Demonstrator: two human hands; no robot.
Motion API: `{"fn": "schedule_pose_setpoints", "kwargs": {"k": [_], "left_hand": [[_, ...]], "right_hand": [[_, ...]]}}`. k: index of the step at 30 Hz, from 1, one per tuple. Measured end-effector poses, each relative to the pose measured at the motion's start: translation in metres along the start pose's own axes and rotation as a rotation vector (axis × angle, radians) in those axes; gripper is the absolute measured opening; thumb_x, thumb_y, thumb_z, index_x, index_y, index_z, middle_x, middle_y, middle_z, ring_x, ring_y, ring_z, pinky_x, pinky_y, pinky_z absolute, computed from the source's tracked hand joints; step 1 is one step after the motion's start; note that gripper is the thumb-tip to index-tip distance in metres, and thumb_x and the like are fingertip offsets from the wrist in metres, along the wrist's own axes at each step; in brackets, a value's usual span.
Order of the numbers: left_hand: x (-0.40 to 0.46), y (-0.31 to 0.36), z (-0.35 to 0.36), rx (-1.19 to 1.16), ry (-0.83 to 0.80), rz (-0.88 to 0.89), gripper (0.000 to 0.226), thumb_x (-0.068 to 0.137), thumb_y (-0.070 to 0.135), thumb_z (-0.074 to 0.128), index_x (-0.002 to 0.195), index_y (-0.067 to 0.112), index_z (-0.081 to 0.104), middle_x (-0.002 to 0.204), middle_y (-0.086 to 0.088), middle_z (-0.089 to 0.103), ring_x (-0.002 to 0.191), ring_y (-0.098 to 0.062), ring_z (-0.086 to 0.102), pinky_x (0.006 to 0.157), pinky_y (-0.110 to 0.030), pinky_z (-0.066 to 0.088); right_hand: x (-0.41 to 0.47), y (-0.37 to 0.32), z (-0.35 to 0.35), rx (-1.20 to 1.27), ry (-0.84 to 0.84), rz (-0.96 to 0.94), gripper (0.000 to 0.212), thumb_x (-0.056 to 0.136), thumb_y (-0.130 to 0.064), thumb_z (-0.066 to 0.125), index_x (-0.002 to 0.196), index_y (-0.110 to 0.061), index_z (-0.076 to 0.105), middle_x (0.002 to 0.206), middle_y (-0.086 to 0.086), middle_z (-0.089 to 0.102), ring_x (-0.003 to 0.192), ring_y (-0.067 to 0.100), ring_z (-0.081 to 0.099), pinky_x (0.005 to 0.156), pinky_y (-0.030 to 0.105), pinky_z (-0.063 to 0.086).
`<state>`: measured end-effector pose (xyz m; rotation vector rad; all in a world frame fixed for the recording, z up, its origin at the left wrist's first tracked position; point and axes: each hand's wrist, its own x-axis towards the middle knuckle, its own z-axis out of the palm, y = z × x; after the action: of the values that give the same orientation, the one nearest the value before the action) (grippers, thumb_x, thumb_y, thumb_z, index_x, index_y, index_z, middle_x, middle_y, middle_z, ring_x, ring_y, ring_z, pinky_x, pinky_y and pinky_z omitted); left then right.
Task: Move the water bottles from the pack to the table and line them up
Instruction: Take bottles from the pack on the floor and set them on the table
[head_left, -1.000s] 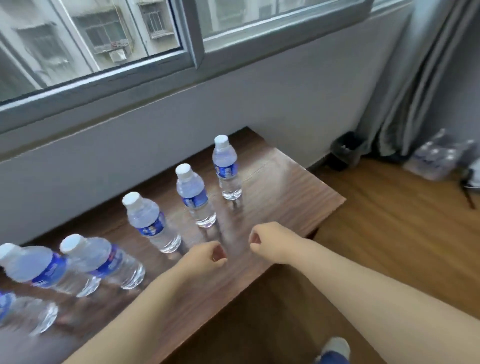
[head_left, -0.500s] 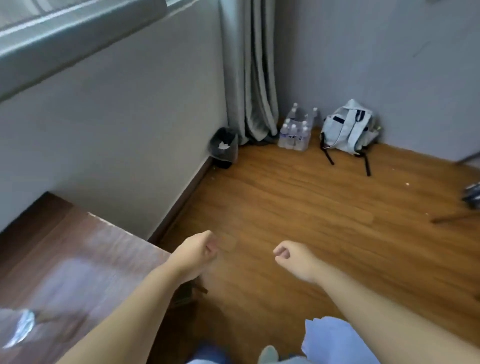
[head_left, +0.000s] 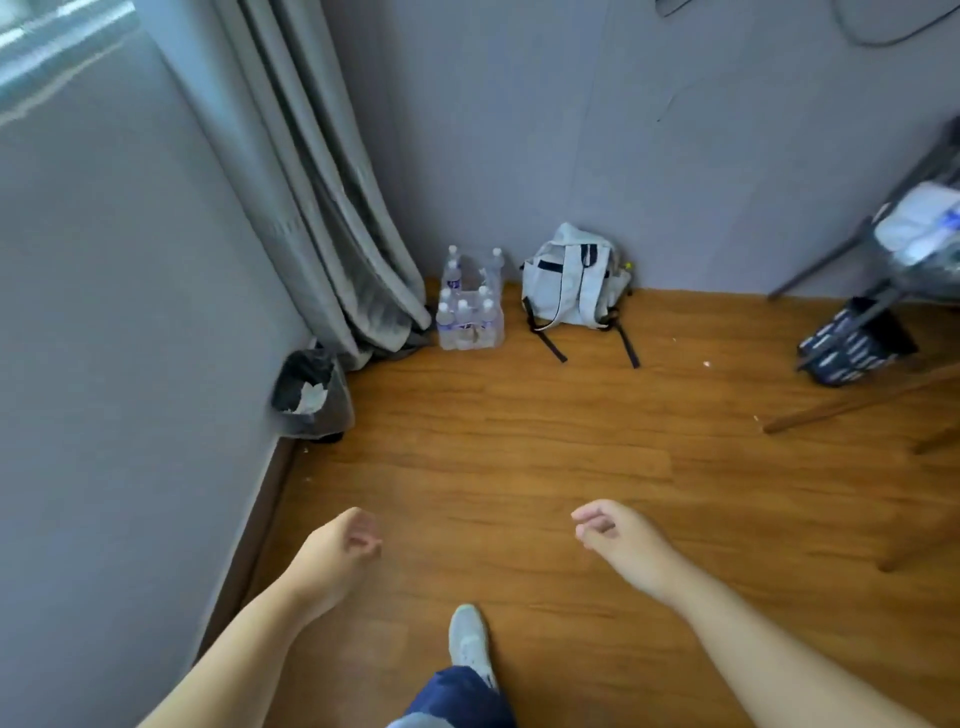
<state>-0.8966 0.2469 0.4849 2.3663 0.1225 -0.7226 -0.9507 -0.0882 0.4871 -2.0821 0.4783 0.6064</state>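
**Both hands empty, pack across the floor in the corner**

Wooden floor (head_left: 519, 457) fills most of our view, bounded by a grey wall on the left and another at the far end. Our left hand (head_left: 337, 553) and right hand (head_left: 618, 538) hang low in the foreground, well apart from each other, fingers loosely curled and holding nothing. Between them, lower down, one shoe (head_left: 470, 642) is planted on the boards.

Far ahead of both hands, in the corner, we see the pack of water bottles (head_left: 470, 306) standing on the floor, its plastic wrap torn open at the back, with several white-capped bottles upright inside. It sits just beside the curtain (head_left: 332, 218) on its left, and a pale backpack (head_left: 574, 283) leans on the far wall close to its right.

A small bin (head_left: 311, 397) stands against the left wall, nearer to us than the pack. Chair legs and a dark bag (head_left: 852, 345) crowd the right edge. Bare boards lie between our hands and the pack.
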Motion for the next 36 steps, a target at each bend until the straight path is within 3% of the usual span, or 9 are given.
{"fn": "schedule_pose_setpoints", "kwargs": {"k": [4,9,16,20,24,28,32,36], "left_hand": [[0.088,0.042,-0.051,-0.021,0.007,0.041,0.02,0.09,0.015,0.06,0.11,0.017,0.06,0.105,0.001,0.064,0.089,-0.008,0.06,0.065,-0.011,0.041],[0.185,0.091,-0.1,-0.039,0.014,0.09,0.017,0.092,0.019,0.058,0.108,0.023,0.059,0.104,0.006,0.063,0.092,-0.006,0.06,0.067,-0.012,0.041],[0.319,0.149,-0.138,-0.146,0.07,0.053,0.013,0.091,0.021,0.06,0.103,0.026,0.06,0.102,0.01,0.065,0.094,-0.008,0.062,0.075,-0.023,0.048],[0.396,0.187,-0.159,-0.229,0.107,0.003,0.014,0.09,0.017,0.062,0.102,0.024,0.062,0.1,0.007,0.067,0.094,-0.007,0.062,0.072,-0.016,0.043],[0.463,0.215,-0.185,-0.298,0.102,-0.043,0.015,0.089,0.015,0.063,0.101,0.024,0.064,0.098,0.007,0.068,0.096,-0.008,0.062,0.075,-0.018,0.043],[0.534,0.231,-0.207,-0.326,0.089,-0.068,0.014,0.089,0.017,0.063,0.096,0.029,0.062,0.096,0.006,0.069,0.094,-0.01,0.062,0.076,-0.019,0.043],[0.615,0.239,-0.216,-0.293,0.059,-0.062,0.015,0.089,0.017,0.062,0.1,0.027,0.061,0.096,0.007,0.067,0.093,-0.012,0.061,0.072,-0.019,0.043],[0.702,0.239,-0.213,-0.267,0.014,-0.039,0.012,0.091,0.021,0.06,0.098,0.031,0.058,0.097,0.008,0.064,0.091,-0.007,0.059,0.069,-0.017,0.041]], "right_hand": [[0.068,-0.048,-0.038,0.075,0.093,0.005,0.013,0.089,-0.02,0.061,0.09,-0.033,0.061,0.099,0.001,0.066,0.091,0.015,0.064,0.081,0.025,0.048],[0.15,-0.104,-0.082,0.112,0.109,-0.021,0.013,0.091,-0.02,0.059,0.102,-0.024,0.064,0.1,-0.004,0.066,0.093,0.011,0.064,0.072,0.014,0.044],[0.296,-0.169,-0.138,0.135,0.07,-0.073,0.015,0.091,-0.022,0.056,0.101,-0.031,0.062,0.102,-0.007,0.066,0.097,0.008,0.063,0.081,0.02,0.048],[0.39,-0.211,-0.176,0.077,0.008,-0.08,0.013,0.092,-0.026,0.056,0.098,-0.037,0.06,0.102,-0.009,0.065,0.097,0.007,0.063,0.084,0.023,0.049],[0.466,-0.257,-0.206,0.041,-0.034,-0.086,0.014,0.092,-0.027,0.054,0.1,-0.037,0.059,0.102,-0.011,0.065,0.097,0.008,0.062,0.088,0.028,0.05],[0.534,-0.293,-0.22,0.025,-0.05,-0.072,0.017,0.093,-0.021,0.052,0.103,-0.031,0.061,0.1,-0.011,0.066,0.095,0.006,0.063,0.087,0.025,0.05],[0.605,-0.315,-0.223,0.023,-0.06,-0.055,0.017,0.096,-0.018,0.051,0.106,-0.027,0.062,0.099,-0.011,0.066,0.095,0.003,0.062,0.075,0.014,0.044],[0.691,-0.321,-0.214,0.048,-0.04,-0.021,0.017,0.095,-0.017,0.051,0.103,-0.029,0.061,0.096,-0.011,0.066,0.094,0.004,0.061,0.078,0.016,0.045]]}}
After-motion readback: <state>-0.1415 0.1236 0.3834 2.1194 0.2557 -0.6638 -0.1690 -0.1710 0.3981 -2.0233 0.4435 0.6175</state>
